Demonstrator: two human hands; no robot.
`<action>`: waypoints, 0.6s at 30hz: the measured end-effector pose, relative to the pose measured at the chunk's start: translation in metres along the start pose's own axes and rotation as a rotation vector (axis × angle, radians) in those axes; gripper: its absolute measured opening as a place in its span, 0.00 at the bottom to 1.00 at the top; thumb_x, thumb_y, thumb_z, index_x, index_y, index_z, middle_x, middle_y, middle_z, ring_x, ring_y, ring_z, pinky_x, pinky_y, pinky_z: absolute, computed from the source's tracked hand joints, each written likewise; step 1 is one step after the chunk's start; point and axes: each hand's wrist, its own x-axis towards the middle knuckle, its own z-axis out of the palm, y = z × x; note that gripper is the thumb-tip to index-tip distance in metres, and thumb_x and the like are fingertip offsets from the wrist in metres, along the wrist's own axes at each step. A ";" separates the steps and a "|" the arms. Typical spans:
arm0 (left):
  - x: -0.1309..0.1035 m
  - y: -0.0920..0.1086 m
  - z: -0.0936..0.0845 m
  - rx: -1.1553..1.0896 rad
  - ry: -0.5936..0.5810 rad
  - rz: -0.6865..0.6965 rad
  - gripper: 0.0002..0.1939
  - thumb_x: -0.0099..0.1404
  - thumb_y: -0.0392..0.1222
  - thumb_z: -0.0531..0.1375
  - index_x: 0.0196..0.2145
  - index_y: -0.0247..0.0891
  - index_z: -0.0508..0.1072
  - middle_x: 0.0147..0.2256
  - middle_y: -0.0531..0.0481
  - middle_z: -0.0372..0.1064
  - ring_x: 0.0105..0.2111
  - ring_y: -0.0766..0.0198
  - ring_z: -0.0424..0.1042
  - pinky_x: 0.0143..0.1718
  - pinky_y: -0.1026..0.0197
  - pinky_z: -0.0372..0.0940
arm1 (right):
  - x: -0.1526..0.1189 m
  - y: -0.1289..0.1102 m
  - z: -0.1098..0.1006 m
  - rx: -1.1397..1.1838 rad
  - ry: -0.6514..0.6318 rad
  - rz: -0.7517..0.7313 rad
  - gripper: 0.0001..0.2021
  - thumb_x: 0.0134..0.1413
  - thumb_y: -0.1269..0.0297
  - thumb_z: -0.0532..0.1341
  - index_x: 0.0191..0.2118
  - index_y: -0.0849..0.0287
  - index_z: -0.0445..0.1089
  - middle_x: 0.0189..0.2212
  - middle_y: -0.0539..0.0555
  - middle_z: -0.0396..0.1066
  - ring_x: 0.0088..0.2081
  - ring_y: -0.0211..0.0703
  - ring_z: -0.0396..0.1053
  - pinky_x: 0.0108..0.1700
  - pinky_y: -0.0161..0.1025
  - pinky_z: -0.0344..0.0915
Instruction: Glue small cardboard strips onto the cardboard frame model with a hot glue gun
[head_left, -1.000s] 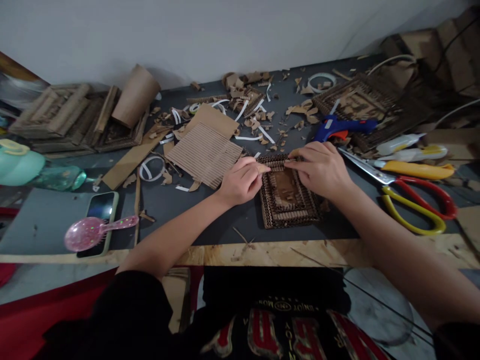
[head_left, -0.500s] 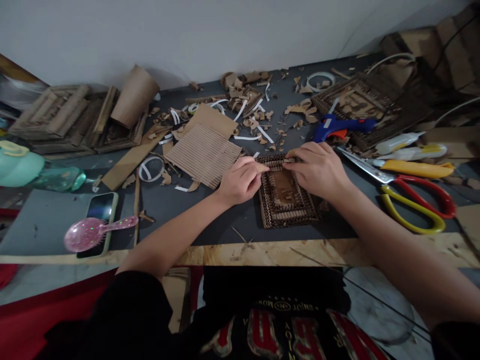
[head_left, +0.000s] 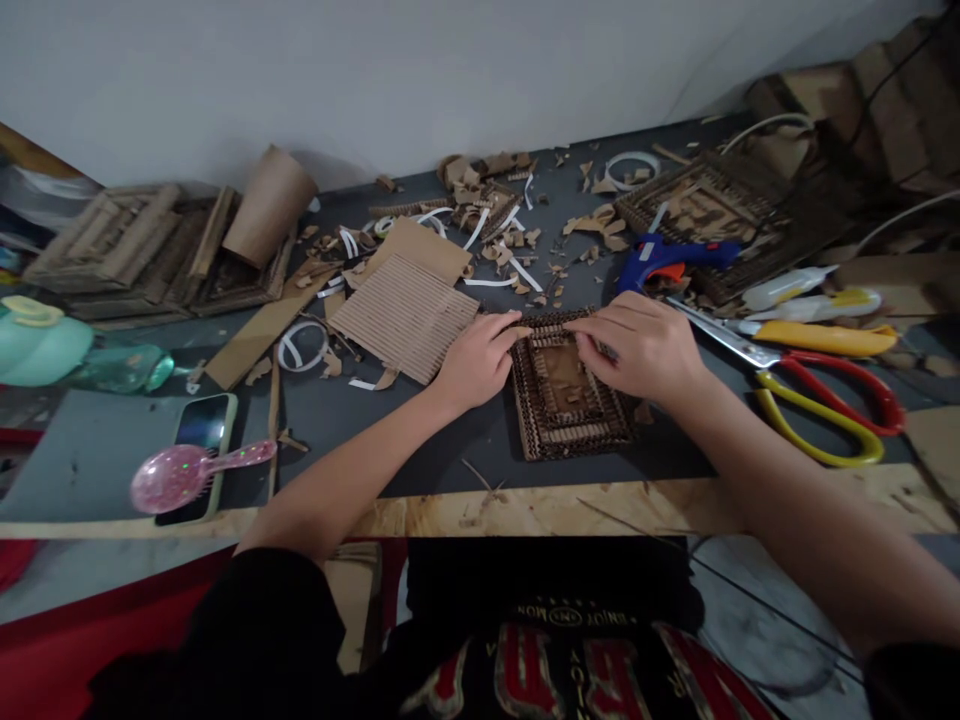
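A small rectangular frame (head_left: 574,436) built of layered corrugated cardboard strips lies flat on the dark table, with a plain brown recess in its middle. My left hand (head_left: 480,362) is at its upper left corner, fingertips bent against the edge and top strip. Across from it, my right hand (head_left: 643,345) grips the upper right part, its fingers on the top strip and the thumb tucked toward the recess. The undersides of my fingers are hidden. Just left of my left hand lies a ribbed cardboard sheet (head_left: 405,315).
A blue glue gun (head_left: 675,258), scissors (head_left: 817,405) and a yellow-handled cutter (head_left: 825,338) lie at right. Cardboard scraps and white strips litter the back. A pink hairbrush (head_left: 172,478) rests on a phone (head_left: 204,425) at left, near a green bottle (head_left: 120,365).
My left index finger, earlier stretched over the top strip, has drawn back to the frame's left corner. My right hand has shifted slightly along the top strip. The view has tilted a little.
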 end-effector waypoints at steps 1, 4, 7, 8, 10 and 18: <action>0.000 0.001 -0.001 0.001 -0.015 -0.010 0.21 0.67 0.26 0.51 0.51 0.36 0.77 0.57 0.39 0.73 0.57 0.51 0.73 0.60 0.45 0.70 | -0.001 0.000 0.001 -0.014 0.007 0.003 0.13 0.67 0.66 0.58 0.44 0.55 0.82 0.34 0.53 0.82 0.35 0.45 0.76 0.38 0.44 0.72; -0.002 0.005 -0.006 0.061 0.000 -0.096 0.18 0.68 0.26 0.50 0.43 0.37 0.78 0.47 0.43 0.76 0.49 0.55 0.75 0.53 0.52 0.72 | -0.003 0.000 0.002 -0.044 0.016 0.002 0.13 0.67 0.66 0.58 0.44 0.53 0.82 0.33 0.51 0.82 0.32 0.42 0.77 0.34 0.41 0.70; -0.005 0.008 -0.012 0.169 0.037 -0.167 0.16 0.70 0.30 0.51 0.37 0.39 0.79 0.40 0.44 0.77 0.41 0.58 0.76 0.39 0.58 0.70 | -0.004 0.001 0.002 -0.066 0.043 -0.002 0.13 0.67 0.65 0.58 0.42 0.54 0.82 0.30 0.51 0.82 0.30 0.42 0.77 0.33 0.40 0.70; -0.007 0.009 -0.014 0.207 0.043 -0.182 0.15 0.70 0.32 0.53 0.34 0.39 0.79 0.37 0.45 0.76 0.37 0.59 0.76 0.33 0.60 0.67 | -0.004 0.001 0.001 -0.066 0.046 0.002 0.13 0.67 0.65 0.58 0.42 0.54 0.82 0.30 0.51 0.82 0.30 0.42 0.78 0.33 0.40 0.70; -0.010 0.008 -0.017 0.261 0.051 -0.187 0.14 0.68 0.35 0.54 0.28 0.38 0.77 0.30 0.46 0.74 0.28 0.61 0.73 0.26 0.60 0.59 | -0.004 0.002 0.000 -0.046 0.028 0.019 0.13 0.67 0.65 0.58 0.43 0.54 0.82 0.31 0.51 0.82 0.32 0.42 0.79 0.33 0.39 0.70; -0.015 0.003 -0.016 0.054 0.274 -0.061 0.12 0.62 0.34 0.53 0.26 0.40 0.76 0.21 0.52 0.73 0.21 0.63 0.72 0.25 0.62 0.61 | -0.006 0.003 -0.002 -0.035 -0.043 0.061 0.15 0.66 0.65 0.57 0.45 0.51 0.83 0.32 0.51 0.83 0.34 0.45 0.80 0.35 0.42 0.73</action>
